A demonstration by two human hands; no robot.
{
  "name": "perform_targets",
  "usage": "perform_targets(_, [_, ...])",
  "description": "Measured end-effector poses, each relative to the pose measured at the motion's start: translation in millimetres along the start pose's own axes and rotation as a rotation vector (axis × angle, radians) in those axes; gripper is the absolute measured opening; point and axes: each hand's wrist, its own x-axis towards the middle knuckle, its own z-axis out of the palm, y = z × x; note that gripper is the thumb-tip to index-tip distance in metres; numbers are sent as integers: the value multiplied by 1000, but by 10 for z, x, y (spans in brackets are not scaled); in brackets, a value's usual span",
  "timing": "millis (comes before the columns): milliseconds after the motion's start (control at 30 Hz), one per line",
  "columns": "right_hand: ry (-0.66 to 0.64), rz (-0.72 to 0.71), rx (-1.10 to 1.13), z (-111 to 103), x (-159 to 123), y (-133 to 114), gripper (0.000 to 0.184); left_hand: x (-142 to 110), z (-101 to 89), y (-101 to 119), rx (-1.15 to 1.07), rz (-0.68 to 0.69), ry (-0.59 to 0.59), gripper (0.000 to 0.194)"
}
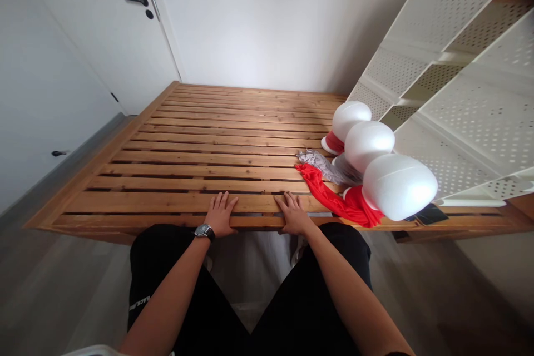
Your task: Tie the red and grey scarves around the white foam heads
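Observation:
My left hand (220,214) rests on the front edge of the slatted wooden bed frame (233,164), fingers spread, a watch (204,230) on its wrist. Flat on the same edge lies my right hand (293,213), also with its fingers apart and nothing in it. To its right stand three white foam mannequin heads in a row. Around the neck of the nearest head (400,186) is a bright red scarf (323,192) that trails toward my right hand without touching it. A grey fringed scarf (319,162) runs from the middle head (369,144). Dark red cloth (334,142) wraps the farthest head (351,119).
White perforated panels (471,100) lean up at the right, close behind the heads. A dark phone-like slab (431,214) lies beside the nearest head. A white wall (258,22) borders the frame's far side, with a door handle (137,0) at the upper left.

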Motion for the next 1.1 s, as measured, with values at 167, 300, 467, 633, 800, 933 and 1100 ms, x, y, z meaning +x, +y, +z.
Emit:
perform_targets(167, [7, -2, -1, 13, 4, 7, 137, -2, 6, -1, 5, -4, -3, 130])
perform_targets(300, [13, -3, -5, 14, 0, 8, 137, -1, 5, -2, -1, -7, -5, 130])
perform_targets(467, [11, 1, -7, 6, -2, 1, 138, 1, -1, 1, -7, -9, -11, 130])
perform_targets(633, [3, 1, 2, 1, -1, -4, 137, 1, 2, 1, -5, -10, -11, 130])
perform_targets(800, [8, -1, 6, 2, 0, -3, 139, 0, 3, -1, -1, -6, -13, 130])
perform_targets(933, [12, -6, 3, 0, -2, 0, 138, -1, -4, 1, 10, -4, -7, 130])
perform_targets(1100, [3, -4, 9, -1, -2, 1, 137, -1, -12, 3, 8, -8, -16, 131])
